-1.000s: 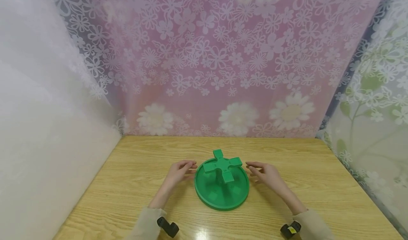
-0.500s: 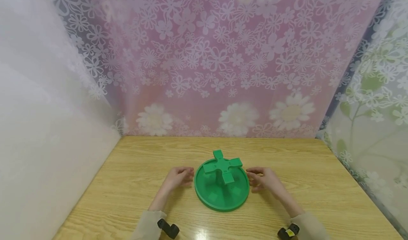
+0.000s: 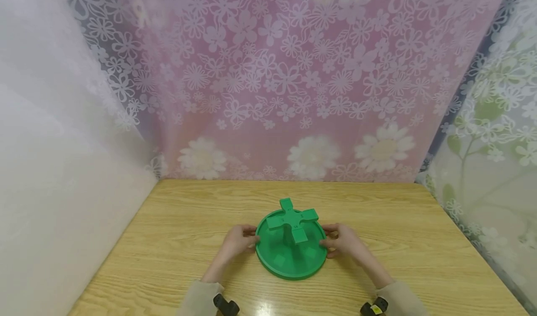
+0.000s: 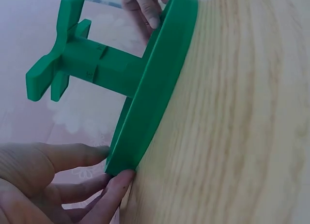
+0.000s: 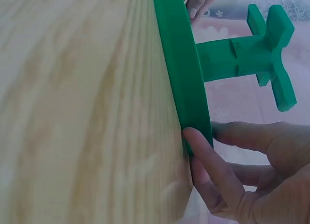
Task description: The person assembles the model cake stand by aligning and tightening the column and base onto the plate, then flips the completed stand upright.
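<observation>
A round green tray (image 3: 293, 269) with a raised rim sits on the wooden table, a hand at either side. From its middle rises a post (image 4: 104, 66) topped by a flat four-armed cross (image 3: 292, 219) with small dark markings. My left hand (image 3: 237, 241) pinches the rim on the left, thumb over the top edge and fingers against the outer wall. On the opposite side my right hand (image 3: 345, 241) pinches the rim the same way. Both wrist views show the fingertips low on the wall, close to the tabletop.
The wooden table (image 3: 189, 213) runs back to a pink flowered curtain (image 3: 260, 97). A pale sheet (image 3: 75, 143) hangs at the left and a leaf-patterned one (image 3: 495, 157) at the right. Black wrist devices (image 3: 226, 304) sit on both sleeves.
Both hands have come inward and lower, from beside the tray to a pinch on its rim. The tray has stayed in nearly the same place.
</observation>
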`<state>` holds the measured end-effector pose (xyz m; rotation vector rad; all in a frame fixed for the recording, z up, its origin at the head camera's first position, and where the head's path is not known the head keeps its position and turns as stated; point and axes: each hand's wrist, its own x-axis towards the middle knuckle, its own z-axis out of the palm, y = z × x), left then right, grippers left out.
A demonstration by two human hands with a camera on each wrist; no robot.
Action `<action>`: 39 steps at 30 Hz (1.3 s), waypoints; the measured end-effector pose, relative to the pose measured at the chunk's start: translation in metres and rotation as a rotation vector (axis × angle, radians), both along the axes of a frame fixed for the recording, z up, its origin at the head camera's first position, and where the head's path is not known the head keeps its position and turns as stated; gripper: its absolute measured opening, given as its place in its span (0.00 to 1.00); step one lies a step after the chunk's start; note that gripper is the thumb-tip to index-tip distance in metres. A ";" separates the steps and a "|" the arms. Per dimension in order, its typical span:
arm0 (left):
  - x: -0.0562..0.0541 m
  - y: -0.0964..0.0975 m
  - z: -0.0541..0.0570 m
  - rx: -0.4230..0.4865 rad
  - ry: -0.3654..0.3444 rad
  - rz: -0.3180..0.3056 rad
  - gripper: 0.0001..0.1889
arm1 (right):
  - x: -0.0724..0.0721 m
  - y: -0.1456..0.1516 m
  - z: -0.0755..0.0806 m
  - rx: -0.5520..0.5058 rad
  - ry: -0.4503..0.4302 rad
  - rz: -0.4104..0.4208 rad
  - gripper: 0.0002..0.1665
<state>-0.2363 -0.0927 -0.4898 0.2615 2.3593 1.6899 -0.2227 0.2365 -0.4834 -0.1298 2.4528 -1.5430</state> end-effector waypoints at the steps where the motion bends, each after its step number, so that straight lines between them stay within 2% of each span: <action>1: 0.000 0.001 0.000 -0.019 0.005 0.004 0.19 | 0.001 -0.001 0.000 0.014 0.006 -0.009 0.31; 6: 0.001 0.005 0.001 -0.109 0.034 0.029 0.21 | 0.003 -0.004 -0.001 0.044 0.029 -0.045 0.30; 14: 0.002 0.012 0.001 -0.167 0.113 0.096 0.18 | 0.004 -0.007 0.001 0.070 0.075 -0.089 0.29; 19: 0.002 0.014 0.002 -0.222 0.145 0.122 0.16 | 0.005 -0.008 0.001 0.122 0.106 -0.100 0.29; 21: 0.002 0.014 0.004 -0.228 0.151 0.133 0.16 | 0.005 -0.008 0.002 0.174 0.138 -0.100 0.30; 25: 0.001 0.014 0.010 -0.207 0.140 0.148 0.17 | 0.004 -0.009 0.010 0.208 0.178 -0.115 0.31; 27: 0.001 0.013 0.013 -0.198 0.137 0.146 0.17 | 0.005 -0.009 0.015 0.194 0.182 -0.122 0.31; 33: 0.003 0.012 0.017 -0.243 0.155 0.143 0.17 | 0.008 -0.010 0.022 0.144 0.165 -0.122 0.32; 39: 0.004 0.012 0.014 -0.158 0.151 0.139 0.16 | 0.008 -0.008 0.026 0.056 0.146 -0.123 0.32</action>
